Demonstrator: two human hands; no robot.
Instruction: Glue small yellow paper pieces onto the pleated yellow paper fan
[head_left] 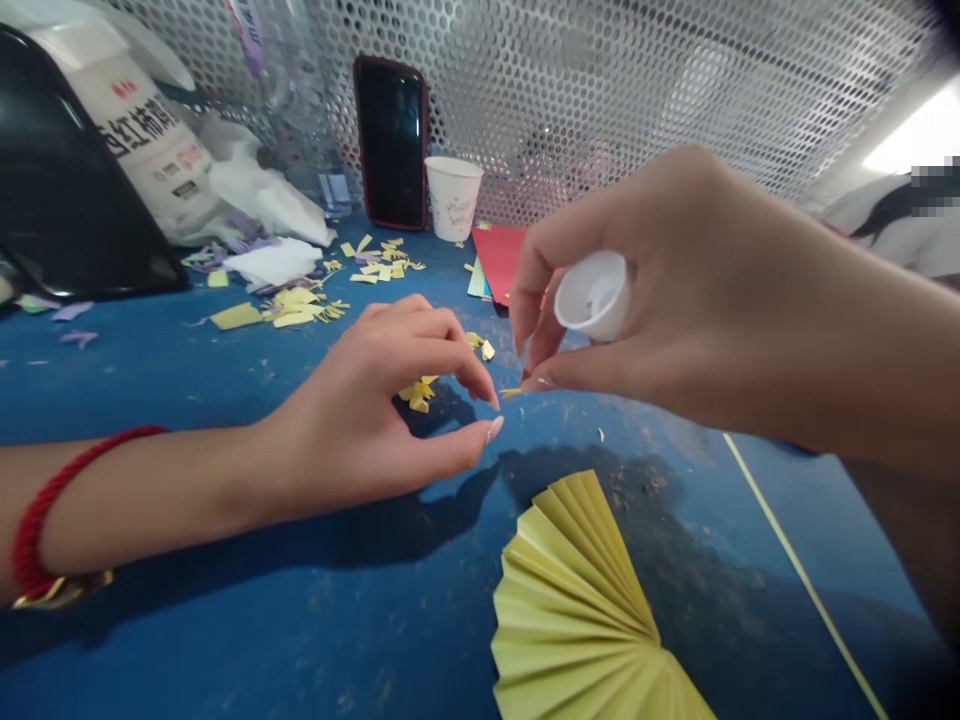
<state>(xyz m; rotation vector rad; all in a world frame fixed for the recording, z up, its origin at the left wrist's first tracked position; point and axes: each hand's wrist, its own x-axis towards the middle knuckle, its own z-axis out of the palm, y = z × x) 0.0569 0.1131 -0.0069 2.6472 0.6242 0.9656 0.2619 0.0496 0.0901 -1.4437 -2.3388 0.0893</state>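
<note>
R hand gripped white plastic cup, fingers closed; L hand stayed open, fingertips near yellow paper scraps on blue tabletop.

a small white plastic cup, tilted, mouth facing the camera

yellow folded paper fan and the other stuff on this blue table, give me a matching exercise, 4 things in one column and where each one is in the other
Column 1
1. pleated yellow paper fan
2. small white cup
3. black phone in a red case
4. white paper cup

Column 2
A. leaning against the perforated metal screen
B. lying flat on the blue tabletop, nearest the viewer
C. held in the right hand
D. standing open end up on the blue tabletop

Pairs: 1-B, 2-C, 3-A, 4-D
</note>
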